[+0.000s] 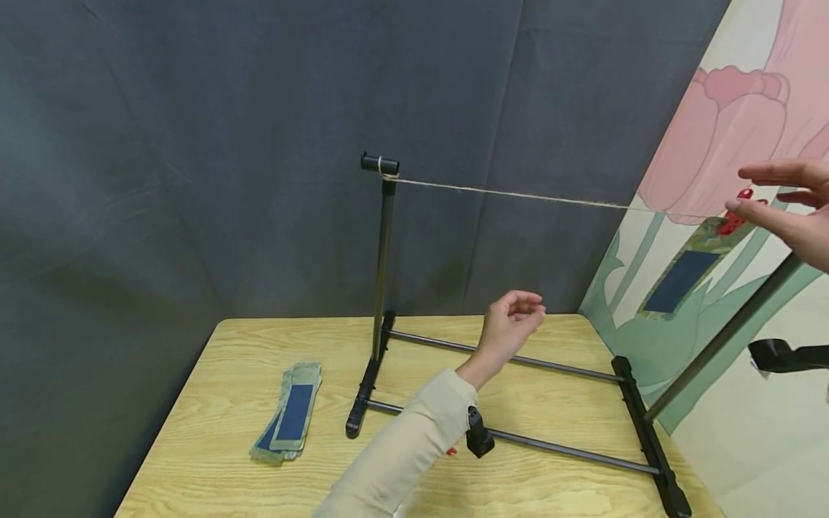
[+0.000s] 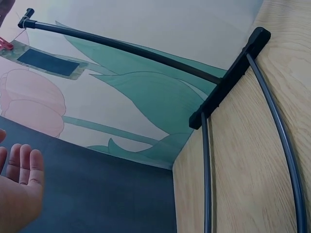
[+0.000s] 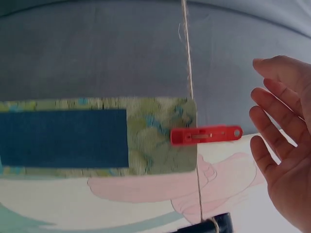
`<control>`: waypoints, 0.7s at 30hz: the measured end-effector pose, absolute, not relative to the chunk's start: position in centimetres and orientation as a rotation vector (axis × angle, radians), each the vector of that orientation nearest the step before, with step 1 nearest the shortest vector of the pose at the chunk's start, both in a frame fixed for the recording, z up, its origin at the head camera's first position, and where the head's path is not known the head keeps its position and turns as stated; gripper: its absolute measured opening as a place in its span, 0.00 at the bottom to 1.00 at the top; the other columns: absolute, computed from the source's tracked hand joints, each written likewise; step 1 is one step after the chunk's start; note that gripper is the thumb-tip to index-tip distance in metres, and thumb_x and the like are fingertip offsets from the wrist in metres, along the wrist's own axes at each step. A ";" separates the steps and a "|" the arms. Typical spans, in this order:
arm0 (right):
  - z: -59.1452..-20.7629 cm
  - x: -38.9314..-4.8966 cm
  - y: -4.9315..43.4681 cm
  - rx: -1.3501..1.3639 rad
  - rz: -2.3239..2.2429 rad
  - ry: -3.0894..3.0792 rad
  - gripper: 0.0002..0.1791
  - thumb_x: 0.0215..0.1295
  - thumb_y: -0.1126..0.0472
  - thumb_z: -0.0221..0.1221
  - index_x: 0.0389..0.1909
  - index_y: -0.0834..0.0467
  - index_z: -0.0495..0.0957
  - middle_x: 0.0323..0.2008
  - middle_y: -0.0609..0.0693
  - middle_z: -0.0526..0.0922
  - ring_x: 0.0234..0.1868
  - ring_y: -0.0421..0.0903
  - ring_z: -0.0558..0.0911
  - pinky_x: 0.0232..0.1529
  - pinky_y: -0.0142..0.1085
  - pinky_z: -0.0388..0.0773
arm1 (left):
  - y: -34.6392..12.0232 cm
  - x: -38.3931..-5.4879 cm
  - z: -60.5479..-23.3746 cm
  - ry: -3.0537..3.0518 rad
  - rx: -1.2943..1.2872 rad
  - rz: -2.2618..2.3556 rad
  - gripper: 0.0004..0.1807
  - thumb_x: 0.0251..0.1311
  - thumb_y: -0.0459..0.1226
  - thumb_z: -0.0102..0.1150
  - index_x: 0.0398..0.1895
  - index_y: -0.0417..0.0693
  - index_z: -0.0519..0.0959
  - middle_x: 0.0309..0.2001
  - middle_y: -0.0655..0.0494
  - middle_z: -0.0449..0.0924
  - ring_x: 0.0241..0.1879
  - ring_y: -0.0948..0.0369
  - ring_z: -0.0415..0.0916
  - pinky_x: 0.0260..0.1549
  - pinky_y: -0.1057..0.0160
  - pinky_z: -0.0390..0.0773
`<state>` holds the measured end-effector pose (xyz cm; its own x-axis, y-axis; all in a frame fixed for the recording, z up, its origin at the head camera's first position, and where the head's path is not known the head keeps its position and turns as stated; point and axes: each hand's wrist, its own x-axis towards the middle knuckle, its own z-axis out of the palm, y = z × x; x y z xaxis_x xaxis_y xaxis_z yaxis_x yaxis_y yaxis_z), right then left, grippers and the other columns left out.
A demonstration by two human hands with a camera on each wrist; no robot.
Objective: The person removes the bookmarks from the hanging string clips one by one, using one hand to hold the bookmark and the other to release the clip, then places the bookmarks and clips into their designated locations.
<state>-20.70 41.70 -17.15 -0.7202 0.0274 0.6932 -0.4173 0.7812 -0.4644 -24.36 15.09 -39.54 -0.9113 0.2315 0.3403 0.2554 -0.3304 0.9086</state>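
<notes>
A patterned green strip with a dark blue panel (image 3: 63, 138) hangs from a string (image 1: 518, 194). At its top edge a red clothespin (image 3: 206, 135) clips it to the string. My right hand (image 1: 799, 205) is right beside the clothespin, thumb and fingers spread apart; in the right wrist view a gap shows between fingertips and clothespin. My left hand (image 1: 512, 324) is raised over the stand's base bars, its fingers loosely curved and holding nothing. The left wrist view shows the left fingers (image 2: 24, 162) apart from everything.
A black stand's left post (image 1: 383, 266) and right post (image 1: 725, 334) carry the string. Several similar strips (image 1: 294, 414) lie stacked on the wooden table (image 1: 214, 410). A small red piece (image 1: 451, 451) peeks out by my left sleeve. A painted wall (image 1: 719, 108) rises at right.
</notes>
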 end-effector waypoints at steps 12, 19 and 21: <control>-17.2 -21.2 43.8 0.314 0.940 -2.261 0.26 0.58 0.73 0.63 0.49 0.39 0.80 0.41 0.23 0.77 0.44 0.20 0.73 0.42 0.10 0.64 | 16.1 -24.3 -39.5 -1.811 -0.681 -2.481 0.10 0.59 0.30 0.64 0.44 0.41 0.81 0.37 0.58 0.82 0.34 0.69 0.78 0.35 0.72 0.80; -17.4 -21.3 43.7 0.311 0.892 -2.283 0.26 0.60 0.72 0.63 0.53 0.41 0.79 0.40 0.22 0.75 0.43 0.21 0.72 0.40 0.10 0.64 | 16.6 -24.3 -39.3 -1.839 -0.724 -2.447 0.11 0.59 0.32 0.66 0.44 0.41 0.81 0.37 0.59 0.81 0.35 0.69 0.78 0.38 0.72 0.79; -17.4 -21.2 43.6 0.305 0.866 -2.292 0.26 0.61 0.71 0.62 0.55 0.41 0.78 0.41 0.22 0.74 0.42 0.21 0.72 0.40 0.10 0.63 | 16.7 -24.2 -39.2 -1.851 -0.731 -2.433 0.11 0.59 0.32 0.67 0.44 0.41 0.81 0.37 0.60 0.81 0.35 0.69 0.78 0.38 0.72 0.79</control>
